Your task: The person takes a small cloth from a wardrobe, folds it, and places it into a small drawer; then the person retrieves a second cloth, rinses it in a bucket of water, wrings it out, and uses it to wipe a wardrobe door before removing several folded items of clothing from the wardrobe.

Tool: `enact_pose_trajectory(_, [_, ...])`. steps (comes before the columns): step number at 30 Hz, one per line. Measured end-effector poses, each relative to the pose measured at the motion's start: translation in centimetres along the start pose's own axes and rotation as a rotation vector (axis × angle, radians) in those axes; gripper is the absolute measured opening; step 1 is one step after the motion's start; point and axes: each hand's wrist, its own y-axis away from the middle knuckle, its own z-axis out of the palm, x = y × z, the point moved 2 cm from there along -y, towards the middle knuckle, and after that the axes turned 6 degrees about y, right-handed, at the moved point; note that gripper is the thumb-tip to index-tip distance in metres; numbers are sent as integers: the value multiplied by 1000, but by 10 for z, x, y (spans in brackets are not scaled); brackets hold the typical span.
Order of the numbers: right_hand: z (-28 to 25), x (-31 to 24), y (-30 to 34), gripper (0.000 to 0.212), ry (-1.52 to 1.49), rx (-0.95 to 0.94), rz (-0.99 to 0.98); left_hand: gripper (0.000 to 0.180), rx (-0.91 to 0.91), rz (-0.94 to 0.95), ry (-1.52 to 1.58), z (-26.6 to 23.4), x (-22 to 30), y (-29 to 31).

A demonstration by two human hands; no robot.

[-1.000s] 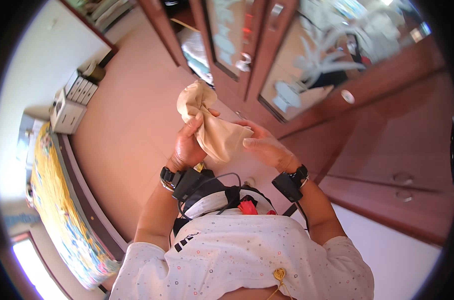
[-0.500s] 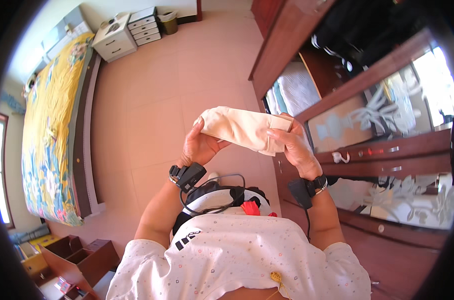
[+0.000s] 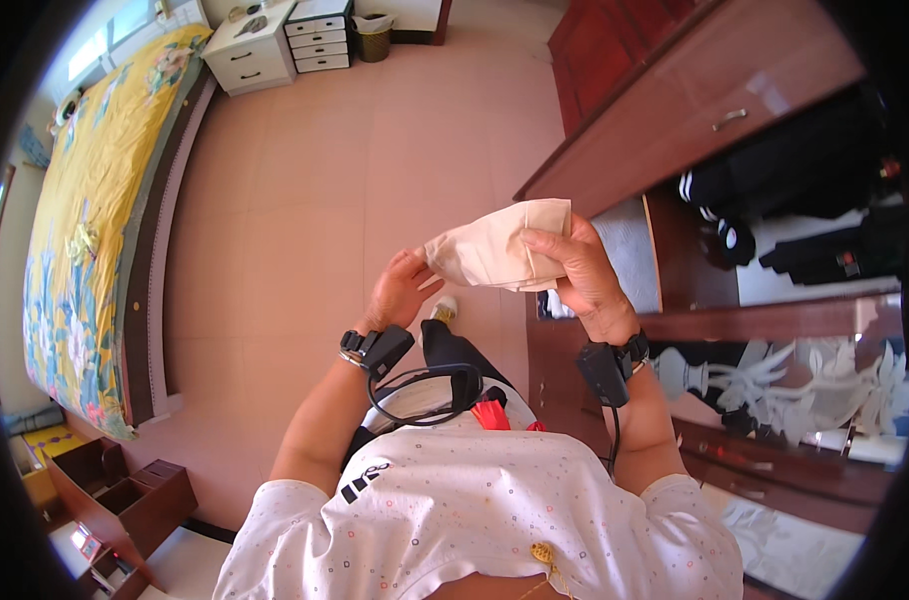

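Note:
A flat, folded cream cloth [image 3: 495,250] is held out in front of me, between my two hands. My right hand [image 3: 585,270] grips its right end, thumb pressed on top and the fingers beneath. At the narrower left end, my left hand [image 3: 403,288] has its fingertips closed at the cloth's corner; part of that grip is hidden. The cloth tilts slightly, its right end farther up in the picture. Black devices are strapped round both wrists, and a dark cable loops near my left wrist.
To the right stands a dark red wardrobe [image 3: 655,130], partly open, with dark clothes [image 3: 775,170] inside. A bed with a yellow floral cover [image 3: 95,190] runs along the left. White drawers [image 3: 250,62] and a bin [image 3: 374,42] stand far back. A brown open box [image 3: 125,490] lies lower left.
My view has shifted toward the wardrobe's open section, and a foot now shows stepping forward. The cloth's left end has narrowed and bunched, with my left hand lower on it.

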Motion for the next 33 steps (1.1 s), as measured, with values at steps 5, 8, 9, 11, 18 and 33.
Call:
enact_pose_trajectory(5, [-18, -19, -66, 32, 120, -120, 102, 36, 159, 88, -529, 20, 36, -36])
enact_pose_trajectory(8, [-28, -30, -108, 33, 263, -232, 133, 42, -9, 210, -705, 91, 70, -57])
enact_pose_trajectory(9, [-26, -33, -117, 33, 263, -251, 147, 42, 14, 216, -699, 100, 77, -64])
enact_pose_trajectory(11, [-20, -47, -138, 34, 335, -326, 172, 48, -124, 461, -931, 121, 95, -83])
enact_pose_trajectory(18, [-13, -66, -196, 36, 240, -369, 172, 29, -101, 56, -753, 115, 124, -129])
enact_pose_trajectory(33, [62, -94, -349, 43, 649, -103, -277, 15, -5, 431, -652, 74, 268, -230])
